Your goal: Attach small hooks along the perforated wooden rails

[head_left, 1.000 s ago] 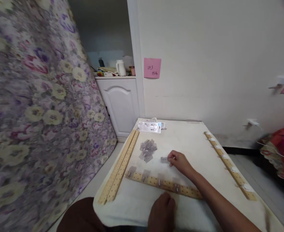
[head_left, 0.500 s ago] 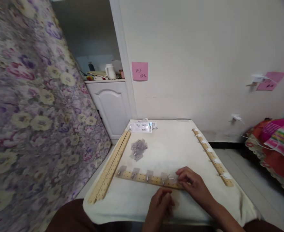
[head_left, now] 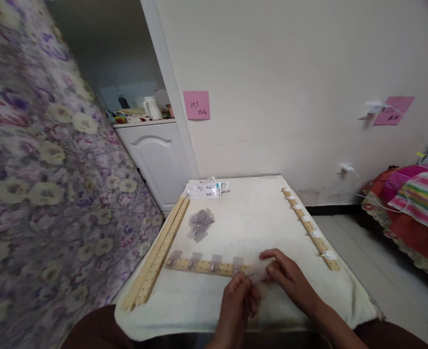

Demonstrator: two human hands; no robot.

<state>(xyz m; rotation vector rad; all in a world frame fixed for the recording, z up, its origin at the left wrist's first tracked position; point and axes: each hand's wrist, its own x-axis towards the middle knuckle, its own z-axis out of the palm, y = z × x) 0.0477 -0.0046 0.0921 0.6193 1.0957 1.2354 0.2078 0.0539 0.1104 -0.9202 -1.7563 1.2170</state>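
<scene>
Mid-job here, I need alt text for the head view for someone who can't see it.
The left hand and right hand pinch a small clear bag at the near wooden strip, which lies across a cloth-covered table with four similar bags along it. Behind lie a pile of bags, two strips at the left edge and another strip at the right.

Packet [head_left: 256, 276] (clear) between left hand [head_left: 238, 303], right hand [head_left: 288, 278]
</scene>
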